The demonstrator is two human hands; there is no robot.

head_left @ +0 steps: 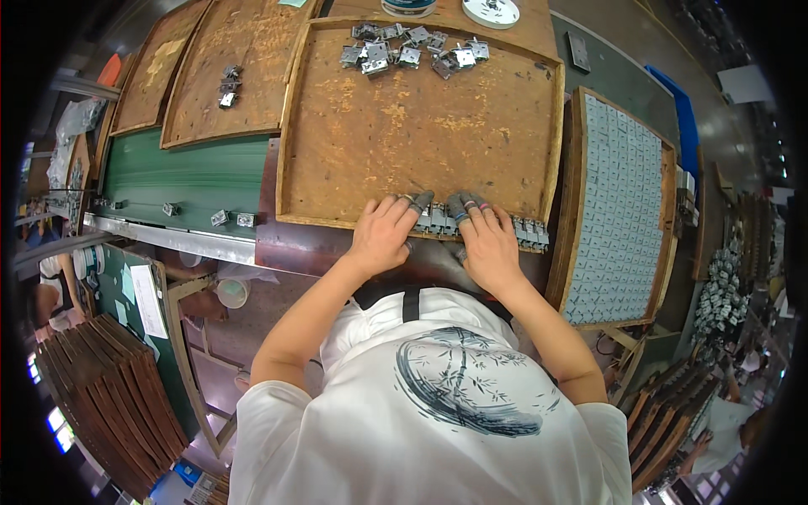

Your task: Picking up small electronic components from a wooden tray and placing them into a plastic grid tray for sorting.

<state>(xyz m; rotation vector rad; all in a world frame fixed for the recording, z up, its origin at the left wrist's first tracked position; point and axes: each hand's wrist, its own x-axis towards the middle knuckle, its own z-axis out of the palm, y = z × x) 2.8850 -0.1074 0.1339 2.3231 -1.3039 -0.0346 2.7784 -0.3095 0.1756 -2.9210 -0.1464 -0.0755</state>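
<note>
A shallow wooden tray (421, 135) lies in front of me. Along its near edge stands a row of small grey metal parts (526, 231). My left hand (383, 231) and my right hand (488, 240) rest side by side on that row, fingers curled over the parts, with grey covers on the fingertips. The parts under my fingers are mostly hidden. A loose pile of the same metal parts (412, 50) lies at the tray's far edge.
To the right a tray (623, 210) is filled with rows of metal parts. Two more wooden trays (227, 76) lie to the left above a green conveyor belt (185, 181) carrying a few parts. Stacked trays (109, 396) stand at the lower left.
</note>
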